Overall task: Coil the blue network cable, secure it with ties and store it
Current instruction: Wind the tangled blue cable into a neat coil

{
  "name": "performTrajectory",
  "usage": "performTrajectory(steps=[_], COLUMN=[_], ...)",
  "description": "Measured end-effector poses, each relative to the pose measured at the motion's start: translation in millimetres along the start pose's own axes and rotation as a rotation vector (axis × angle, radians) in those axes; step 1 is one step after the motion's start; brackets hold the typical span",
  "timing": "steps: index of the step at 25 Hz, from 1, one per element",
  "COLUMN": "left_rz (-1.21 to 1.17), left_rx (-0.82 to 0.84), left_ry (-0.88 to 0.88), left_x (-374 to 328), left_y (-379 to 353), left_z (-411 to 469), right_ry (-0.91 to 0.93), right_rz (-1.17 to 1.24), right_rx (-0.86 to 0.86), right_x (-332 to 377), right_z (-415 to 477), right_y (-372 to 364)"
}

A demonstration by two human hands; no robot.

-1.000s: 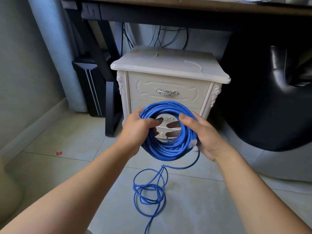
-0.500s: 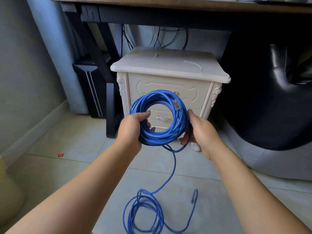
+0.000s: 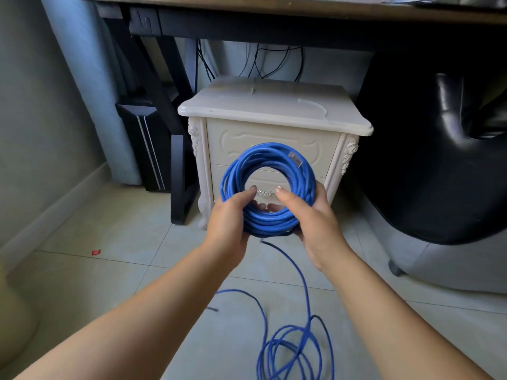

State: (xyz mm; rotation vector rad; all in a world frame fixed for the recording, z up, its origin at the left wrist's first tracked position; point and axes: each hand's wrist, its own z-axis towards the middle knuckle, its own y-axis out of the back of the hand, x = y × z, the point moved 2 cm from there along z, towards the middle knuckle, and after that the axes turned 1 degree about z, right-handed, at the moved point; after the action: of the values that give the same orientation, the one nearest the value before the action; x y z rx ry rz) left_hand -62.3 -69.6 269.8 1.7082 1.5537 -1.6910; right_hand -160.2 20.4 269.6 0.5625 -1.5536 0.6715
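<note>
Blue cable (image 3: 263, 157) mostly wound into a round coil, held upright in the air in front of the white nightstand (image 3: 274, 111), level with its lower drawer

Left hand (image 3: 229, 218) grips the coil's lower left, thumb hooked through the hole over the strands, fingers wrapped behind. Right hand (image 3: 312, 215) does the same at lower right, thumb on the inner edge and palm against the outer turns. Both hands are closed round the bundle, a few fingertips visible through the hole at the bottom

Clear plug (image 3: 295, 158) sits on the coil's upper right, lying against the outer turns

No ties visible on the coil

One strand drops from the bottom of the coil between the wrists and runs down to a loose pile of loops (image 3: 290, 349) on the tile floor (image 3: 109, 283) near the bottom edge. Another stretch arcs left across the tiles, with a dark tip (image 3: 212, 308) close by; can't tell if that is the cable's end

Drawer handle (image 3: 264, 193) shows through the coil's hole. Nightstand stands under a dark desk (image 3: 274, 6), black wires (image 3: 274, 61) hanging behind it. Black computer case (image 3: 145, 144) to its left by the desk leg, black leather chair (image 3: 428, 160) to its right. Small red scrap (image 3: 96, 252) on the floor, well left of the hands
</note>
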Motion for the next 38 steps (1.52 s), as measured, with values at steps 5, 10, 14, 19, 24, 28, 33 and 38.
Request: performTrajectory(steps=[5,10,14,19,24,28,33,38], left_rz=[0.414,0.674,0.915,1.155,1.066,0.847,0.567,0.264], left_rx=[0.249,0.477,0.609,0.517,0.306,0.236,0.034,-0.007], left_ry=[0.057,-0.161,-0.222,-0.367,-0.436,-0.399,-0.336,-0.205], left_x=[-4.0,-23.5,-29.2,-26.3,-21.9,-21.0,-24.1,-10.2], left_y=[0.1,7.5,13.6,10.9,9.8,4.6,5.9,-0.2], left_z=[-3.7,2.3,0.0,-6.6,2.3,4.1,13.9,11.5], right_ry=[0.078,0.188,0.227,0.25,0.246,0.093,-0.142,-0.003], right_rz=[0.141,-0.21,-0.556,-0.707,-0.559,-0.395,-0.179,0.057], right_rx=[-0.15,-0.037,0.145,0.298,0.262,0.24,0.299,0.073], right_x=[12.0,23.6,26.8,26.3,23.0,24.5,9.2,-2.9], right_z=[5.2,4.5,3.1,-1.2,1.4,4.4,6.0,12.3], right_y=[18.6,29.4,26.1,20.1,15.4,25.6,32.9,18.7])
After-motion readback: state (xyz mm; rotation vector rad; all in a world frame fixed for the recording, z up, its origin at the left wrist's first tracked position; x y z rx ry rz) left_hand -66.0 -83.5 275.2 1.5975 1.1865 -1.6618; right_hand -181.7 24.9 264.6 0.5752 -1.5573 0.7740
